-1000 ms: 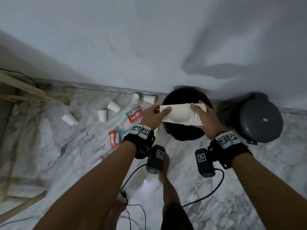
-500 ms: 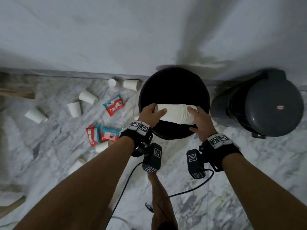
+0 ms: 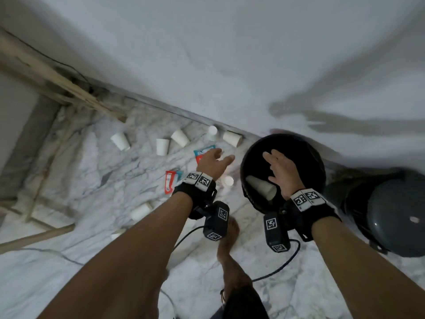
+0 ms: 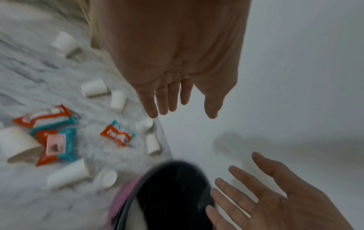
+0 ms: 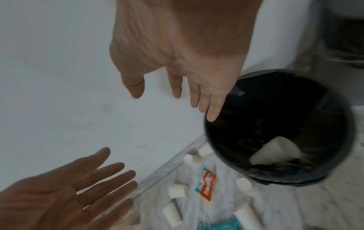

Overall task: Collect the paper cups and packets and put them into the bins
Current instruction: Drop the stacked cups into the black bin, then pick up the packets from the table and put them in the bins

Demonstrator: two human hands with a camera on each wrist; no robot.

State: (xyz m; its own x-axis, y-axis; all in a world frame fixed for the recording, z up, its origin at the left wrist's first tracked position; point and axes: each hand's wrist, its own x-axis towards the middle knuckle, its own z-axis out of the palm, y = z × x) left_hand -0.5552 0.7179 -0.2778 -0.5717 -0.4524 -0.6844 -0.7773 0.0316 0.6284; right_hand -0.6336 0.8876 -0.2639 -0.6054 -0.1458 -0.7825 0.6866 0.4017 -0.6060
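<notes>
The stack of white paper cups lies inside the open black bin, also seen in the right wrist view as the cup stack within the bin. My right hand hovers over the bin mouth, fingers spread, holding nothing. My left hand is just left of the bin, fingers straight and empty. Loose cups lie on the marble floor by the wall, one cup beside the bin. A red-and-teal packet sits under my left hand; more packets lie nearer.
A grey bin with its lid closed stands right of the open one. Wooden planks lean at the left along the wall. My bare foot and a black cable are on the floor below my hands.
Both hands let go of the cup stack, which dropped into the black bin. The hands spread open and apart, and my left hand moved left off the bin.
</notes>
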